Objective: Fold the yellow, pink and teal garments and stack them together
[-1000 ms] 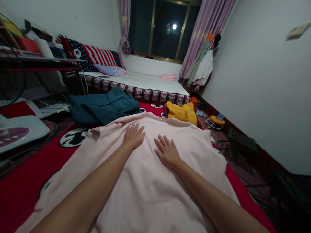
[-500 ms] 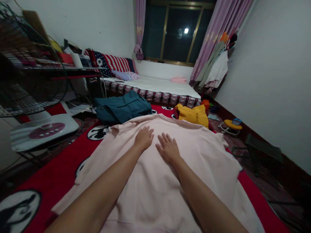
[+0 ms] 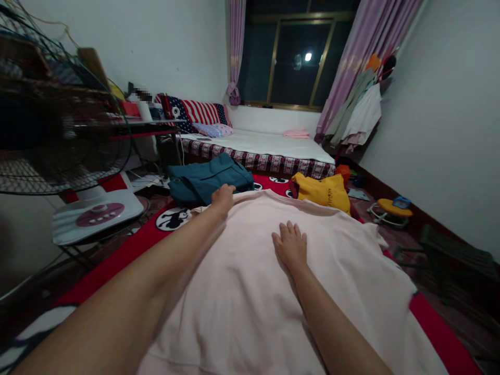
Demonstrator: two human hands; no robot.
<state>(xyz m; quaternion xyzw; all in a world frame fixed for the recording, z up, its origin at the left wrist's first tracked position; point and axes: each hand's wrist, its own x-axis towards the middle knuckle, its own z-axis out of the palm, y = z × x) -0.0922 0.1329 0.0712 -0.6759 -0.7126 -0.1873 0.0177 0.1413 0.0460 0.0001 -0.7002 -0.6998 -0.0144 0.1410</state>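
Note:
A pale pink shirt (image 3: 250, 276) lies spread out in front of me, its neck edge at the far side, with soft wrinkles across the body. At the far left shoulder edge my left hand (image 3: 223, 199) is closed, its fingers curled on the cloth; the fingertips are partly hidden. My right hand (image 3: 291, 245) rests flat on the middle of the shirt, fingers stretched out. Just past the left hand lies a folded teal garment (image 3: 207, 179). A folded yellow garment (image 3: 326, 191) lies beyond the neck edge to the right.
The shirt lies on a red patterned blanket (image 3: 128, 255). To the left, a fan (image 3: 58, 135) stands near a cluttered desk (image 3: 156, 124). A white-topped bed (image 3: 258, 143) is under the window. On the right are a yellow stool (image 3: 392, 207) and a dark folding stool (image 3: 457, 255).
My left hand has moved forward and left, from flat on the shirt to curled at its far edge. The right hand stays flat on the cloth. The view has shifted slightly left.

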